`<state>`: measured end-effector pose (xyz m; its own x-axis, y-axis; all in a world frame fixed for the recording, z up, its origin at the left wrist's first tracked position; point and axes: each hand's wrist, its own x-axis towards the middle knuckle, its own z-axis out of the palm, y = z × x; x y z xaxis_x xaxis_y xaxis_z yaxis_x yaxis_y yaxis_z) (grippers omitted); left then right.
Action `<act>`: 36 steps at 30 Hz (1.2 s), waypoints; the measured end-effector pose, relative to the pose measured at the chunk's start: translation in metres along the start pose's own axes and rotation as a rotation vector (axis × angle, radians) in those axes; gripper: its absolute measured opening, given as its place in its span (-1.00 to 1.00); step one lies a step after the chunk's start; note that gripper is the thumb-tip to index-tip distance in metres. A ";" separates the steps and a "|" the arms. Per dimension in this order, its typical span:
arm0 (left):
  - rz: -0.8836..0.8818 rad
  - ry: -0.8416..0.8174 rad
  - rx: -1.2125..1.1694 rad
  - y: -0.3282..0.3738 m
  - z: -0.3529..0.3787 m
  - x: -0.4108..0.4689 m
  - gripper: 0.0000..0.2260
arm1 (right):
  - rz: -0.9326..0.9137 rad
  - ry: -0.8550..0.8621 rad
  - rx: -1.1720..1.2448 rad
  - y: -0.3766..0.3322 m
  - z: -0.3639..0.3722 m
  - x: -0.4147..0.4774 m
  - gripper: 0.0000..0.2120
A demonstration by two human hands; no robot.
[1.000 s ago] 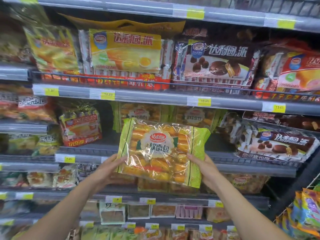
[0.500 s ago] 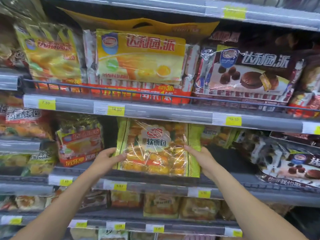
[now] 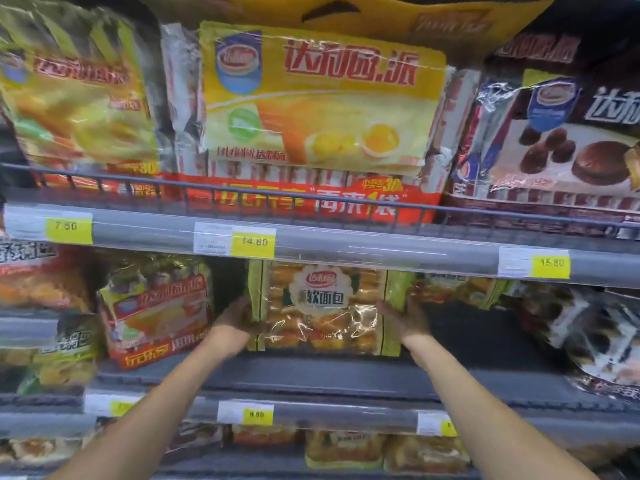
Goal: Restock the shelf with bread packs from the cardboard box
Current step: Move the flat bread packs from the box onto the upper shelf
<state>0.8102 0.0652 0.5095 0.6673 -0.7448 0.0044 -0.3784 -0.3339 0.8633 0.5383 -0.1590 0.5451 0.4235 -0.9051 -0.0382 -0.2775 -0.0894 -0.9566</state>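
A clear bread pack (image 3: 322, 308) with green side strips and a white label stands upright deep on the grey middle shelf (image 3: 311, 375), under the price rail. My left hand (image 3: 233, 318) grips its left edge and my right hand (image 3: 403, 315) grips its right edge. Both arms reach in over the shelf's front lip. The pack's top is partly hidden behind the upper rail. The cardboard box is out of view.
A red and yellow cake pack (image 3: 156, 310) stands just left of the bread. More bread packs (image 3: 457, 289) lean at the right, then dark chocolate-pie packs (image 3: 595, 334). Large pie packs (image 3: 318, 105) fill the shelf above behind a wire rail. Bare shelf shows right of the bread.
My hands have pushed the bread pack from in front of the shelf back onto it, and the camera has moved in closer.
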 end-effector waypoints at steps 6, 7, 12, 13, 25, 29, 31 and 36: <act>0.201 0.277 0.147 0.025 -0.006 -0.045 -0.56 | -0.239 0.278 -0.401 0.018 -0.007 -0.018 -0.39; 0.225 0.284 0.209 0.024 -0.005 -0.046 -0.62 | -0.272 0.236 -0.438 0.021 -0.005 -0.025 -0.54; 0.273 -0.134 0.436 0.028 0.004 -0.039 -0.82 | -0.212 -0.158 -0.746 0.016 0.013 -0.045 -0.89; 0.295 -0.173 0.450 0.031 0.004 -0.039 -0.77 | -0.202 -0.176 -0.798 0.014 0.016 -0.044 -0.91; 0.335 -0.250 0.435 0.003 0.008 -0.004 -0.59 | -0.191 -0.284 -0.840 0.013 0.043 -0.021 -0.76; 0.300 -0.250 0.444 0.002 0.010 0.004 -0.53 | -0.193 -0.287 -0.834 0.014 0.047 -0.013 -0.79; 0.313 -0.251 0.440 0.003 0.011 0.006 -0.54 | -0.203 -0.294 -0.821 0.016 0.048 -0.011 -0.81; 0.315 -0.246 0.425 0.002 0.013 0.006 -0.51 | -0.210 -0.297 -0.783 0.020 0.047 -0.011 -0.79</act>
<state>0.8051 0.0522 0.5044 0.3318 -0.9410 0.0671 -0.7927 -0.2395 0.5606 0.5686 -0.1317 0.5124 0.7105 -0.7010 -0.0618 -0.6365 -0.6026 -0.4814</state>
